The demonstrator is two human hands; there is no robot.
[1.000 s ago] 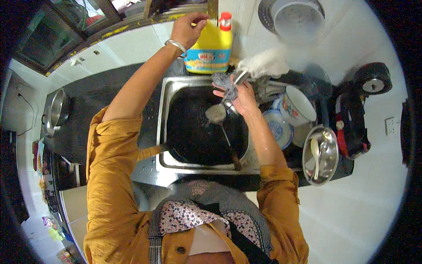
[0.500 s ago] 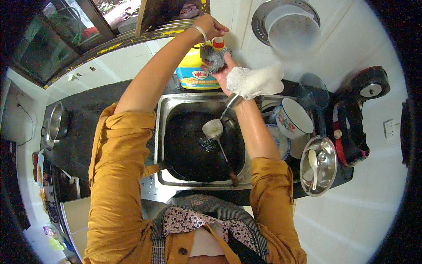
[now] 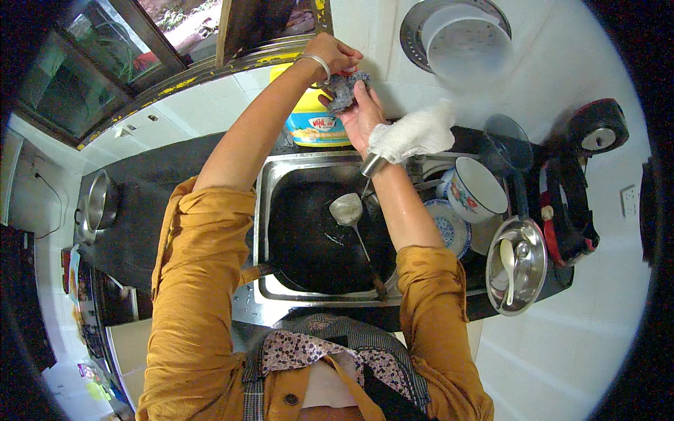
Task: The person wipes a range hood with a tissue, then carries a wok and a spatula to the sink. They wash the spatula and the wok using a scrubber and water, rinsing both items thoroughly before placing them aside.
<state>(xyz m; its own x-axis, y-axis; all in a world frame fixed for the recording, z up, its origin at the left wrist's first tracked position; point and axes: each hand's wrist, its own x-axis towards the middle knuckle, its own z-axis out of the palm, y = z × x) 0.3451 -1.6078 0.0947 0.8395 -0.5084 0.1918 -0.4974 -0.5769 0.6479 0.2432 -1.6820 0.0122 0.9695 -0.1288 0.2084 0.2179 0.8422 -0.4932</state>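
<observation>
My left hand [image 3: 337, 53], a bracelet on its wrist, reaches behind the sink to the yellow jug [image 3: 317, 128] with a blue label. Its fingers are pinched together at the jug's red cap [image 3: 345, 71], which they mostly cover. My right hand [image 3: 364, 116] holds a grey scouring pad [image 3: 342, 92], thumb on top, just in front of the cap. Under my right forearm is the metal faucet spout [image 3: 373, 165], with a white cloth [image 3: 414, 133] over it. A black wok [image 3: 302, 238] fills the sink, and a metal wok spatula [image 3: 347, 209] leans in it.
The steel sink rim [image 3: 261, 203] surrounds the wok. To the right are a flowered enamel bowl [image 3: 481, 186], a patterned plate [image 3: 449, 224] and a steel bowl [image 3: 523, 288] with spoons. Steel bowls [image 3: 103, 199] sit far left. A white pot [image 3: 469, 43] hangs on the wall.
My left hand has come down onto the red cap, which showed more before. The scouring pad has come slightly closer under it. The whole view has shifted a little.
</observation>
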